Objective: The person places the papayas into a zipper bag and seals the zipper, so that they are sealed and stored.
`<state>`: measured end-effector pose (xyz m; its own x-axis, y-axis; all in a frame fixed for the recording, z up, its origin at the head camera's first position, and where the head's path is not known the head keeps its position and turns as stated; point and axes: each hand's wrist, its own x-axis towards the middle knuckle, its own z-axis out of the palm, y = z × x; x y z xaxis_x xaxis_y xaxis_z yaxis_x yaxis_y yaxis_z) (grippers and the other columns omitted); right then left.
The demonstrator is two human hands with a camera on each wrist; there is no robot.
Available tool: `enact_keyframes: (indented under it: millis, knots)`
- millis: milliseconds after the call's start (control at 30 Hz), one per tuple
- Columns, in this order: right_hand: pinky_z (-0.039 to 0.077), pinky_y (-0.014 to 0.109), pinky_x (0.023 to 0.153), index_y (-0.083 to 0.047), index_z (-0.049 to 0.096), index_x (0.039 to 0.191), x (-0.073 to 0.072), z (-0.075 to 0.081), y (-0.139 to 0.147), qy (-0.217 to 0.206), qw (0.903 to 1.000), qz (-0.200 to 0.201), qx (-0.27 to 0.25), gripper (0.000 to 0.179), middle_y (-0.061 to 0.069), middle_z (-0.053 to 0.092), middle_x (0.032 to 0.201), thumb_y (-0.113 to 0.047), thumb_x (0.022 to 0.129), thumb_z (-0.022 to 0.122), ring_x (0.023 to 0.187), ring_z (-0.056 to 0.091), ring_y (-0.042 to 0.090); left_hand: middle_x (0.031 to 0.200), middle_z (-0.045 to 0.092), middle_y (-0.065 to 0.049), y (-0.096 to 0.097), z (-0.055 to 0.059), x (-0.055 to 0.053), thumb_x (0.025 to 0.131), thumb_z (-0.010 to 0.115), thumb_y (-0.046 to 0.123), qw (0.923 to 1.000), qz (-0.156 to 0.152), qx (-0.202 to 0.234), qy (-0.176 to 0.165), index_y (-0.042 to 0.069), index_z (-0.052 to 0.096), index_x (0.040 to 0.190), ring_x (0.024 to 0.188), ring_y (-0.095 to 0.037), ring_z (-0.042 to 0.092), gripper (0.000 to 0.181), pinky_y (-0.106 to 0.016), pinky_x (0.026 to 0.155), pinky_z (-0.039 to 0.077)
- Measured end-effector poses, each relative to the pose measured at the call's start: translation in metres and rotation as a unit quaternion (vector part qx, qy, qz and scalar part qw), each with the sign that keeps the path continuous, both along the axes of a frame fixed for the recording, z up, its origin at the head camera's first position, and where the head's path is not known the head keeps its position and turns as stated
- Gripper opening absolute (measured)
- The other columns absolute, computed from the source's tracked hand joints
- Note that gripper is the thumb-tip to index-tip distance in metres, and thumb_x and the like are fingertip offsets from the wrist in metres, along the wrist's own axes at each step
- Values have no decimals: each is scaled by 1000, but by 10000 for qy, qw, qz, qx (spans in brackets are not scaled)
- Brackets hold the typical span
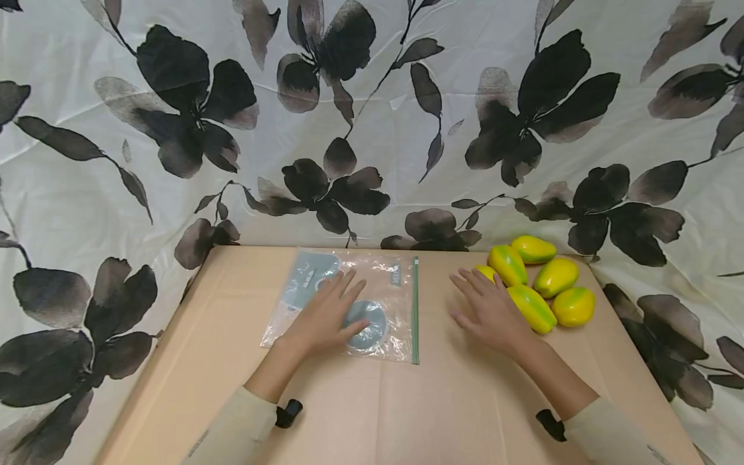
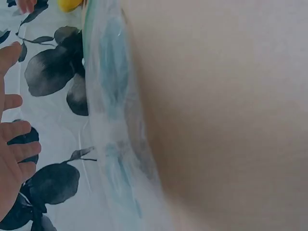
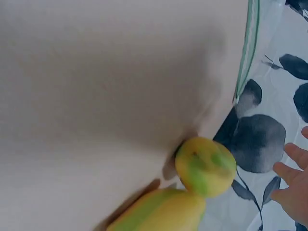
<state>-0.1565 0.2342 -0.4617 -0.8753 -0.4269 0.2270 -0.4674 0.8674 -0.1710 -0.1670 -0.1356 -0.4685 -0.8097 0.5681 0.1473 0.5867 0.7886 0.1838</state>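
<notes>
A clear zip bag (image 1: 395, 336) with pale blue printed patches and a green zip strip along its right edge lies flat on the table board. Over its middle my left hand (image 1: 325, 316) is spread, fingers straight, holding nothing. Several yellow-green mangoes (image 1: 556, 278) sit grouped at the back right. My right hand (image 1: 488, 310) hovers at their left side, fingers extended, overlapping part of one mango in the head view. The right wrist view shows two mangoes (image 3: 204, 166) below the hand, whose fingers (image 3: 293, 173) are apart from them.
The light brown board (image 1: 372, 413) carries the bag and mangoes. Behind it and at its sides hangs or lies a white cloth (image 1: 407, 142) with dark floral print. Dark straps (image 1: 287, 413) sit at both wrists near the cream sleeves.
</notes>
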Motion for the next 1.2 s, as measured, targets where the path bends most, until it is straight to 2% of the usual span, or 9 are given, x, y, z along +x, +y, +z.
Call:
enact_keyframes:
  millis: [200, 400, 567, 700, 800, 1000, 1200]
  knots:
    - [25, 71, 119, -15, 54, 150, 1, -11, -16, -210, 9993, 261, -151, 66, 12, 53, 153, -42, 93, 72, 145, 46, 39, 167, 31, -21, 9, -11, 1, 98, 62, 54, 9996, -292, 9, -29, 8, 41, 157, 153, -44, 31, 78, -55, 126, 25]
    - [31, 62, 120, -15, 63, 139, 2, -25, -30, -562, 9969, 389, -401, 55, 7, 62, 141, -41, 92, 73, 134, 53, 32, 166, 33, -19, 22, -20, 3, 97, 64, 54, 9986, -505, -52, -162, 9, 44, 155, 150, -44, 36, 77, -54, 126, 24]
    - [45, 51, 110, -15, 68, 129, 1, -36, -33, -780, 9941, 532, -539, 45, 4, 66, 127, -39, 91, 75, 118, 59, 27, 165, 35, -18, 29, -27, 5, 97, 64, 54, 9973, -687, -87, -262, 10, 47, 153, 150, -42, 38, 73, -55, 125, 27]
    - [51, 44, 102, -17, 69, 124, 2, -44, -35, -1090, 9902, 643, -586, 39, 0, 65, 122, -37, 92, 76, 113, 58, 21, 165, 36, -18, 33, -33, 9, 97, 65, 52, 9957, -777, 102, -502, 10, 50, 150, 151, -42, 37, 70, -55, 124, 29]
    - [52, 41, 99, -18, 70, 118, 3, -47, -36, -1248, 9871, 727, -697, 31, -4, 65, 116, -34, 92, 77, 109, 57, 16, 164, 38, -16, 36, -38, 11, 96, 68, 49, 9946, -796, 262, -615, 12, 52, 149, 151, -40, 37, 66, -53, 124, 31]
    - [51, 34, 90, -19, 69, 108, 4, -48, -40, -1342, 9819, 1005, -885, 20, -7, 62, 106, -26, 91, 77, 99, 52, 12, 162, 43, -14, 44, -44, 9, 96, 70, 41, 9927, -907, 552, -581, 13, 58, 143, 150, -37, 40, 56, -51, 122, 35]
    - [52, 38, 95, -20, 70, 108, 4, -50, -45, -1541, 9785, 1080, -849, 17, -8, 62, 108, -25, 93, 76, 104, 53, 12, 163, 41, -12, 52, -46, 7, 96, 70, 40, 9906, -954, 516, -833, 13, 60, 142, 152, -35, 37, 54, -48, 123, 33]
